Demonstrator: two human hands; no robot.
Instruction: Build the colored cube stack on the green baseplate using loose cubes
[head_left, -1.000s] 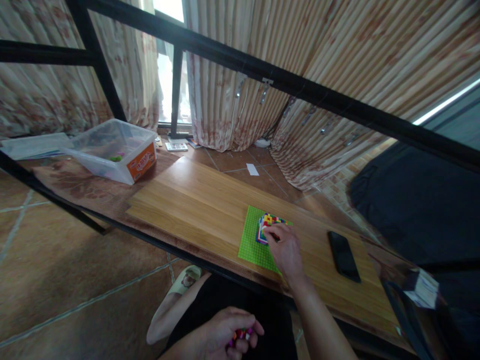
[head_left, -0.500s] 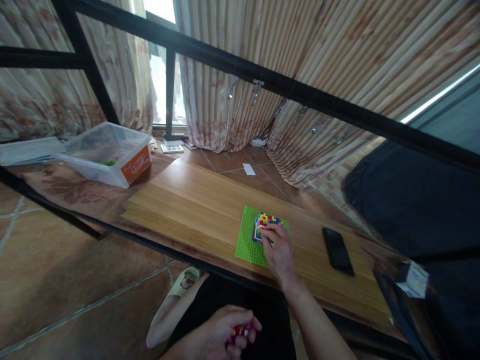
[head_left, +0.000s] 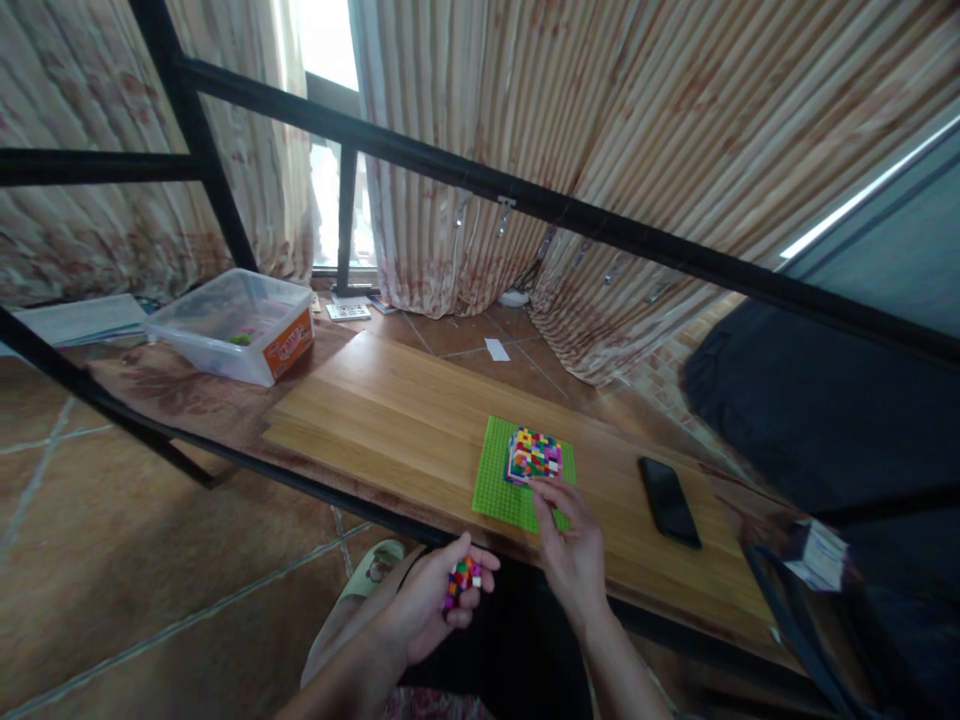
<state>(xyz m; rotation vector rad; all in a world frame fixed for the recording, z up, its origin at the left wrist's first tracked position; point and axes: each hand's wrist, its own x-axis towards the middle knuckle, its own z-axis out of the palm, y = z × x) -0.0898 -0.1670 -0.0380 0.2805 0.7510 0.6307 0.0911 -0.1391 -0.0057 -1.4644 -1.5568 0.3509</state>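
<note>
A block built of many small coloured bricks (head_left: 535, 455) stands on a green baseplate (head_left: 489, 485). My left hand (head_left: 439, 595), palm up with curled fingers, cups a handful of loose building bricks (head_left: 463, 578) in red, orange, purple, white and other colours. It is just off the board's front edge, above my lap. My right hand (head_left: 574, 545) is over the baseplate's near right corner, close to the front of the brick block. Its thumb and forefinger are apart, and I see nothing between them.
The baseplate lies on a wooden board (head_left: 405, 410). Right of it is a black phone (head_left: 669, 502). A clear plastic box (head_left: 217, 345) with an orange label stands at the left. A black metal bar (head_left: 420, 150) crosses in front of the curtains (head_left: 450, 240).
My right hand has drawn back from the brick block toward me, uncovering its top. My left hand has risen and come nearer the board, its bricks more exposed. The view has shifted slightly.
</note>
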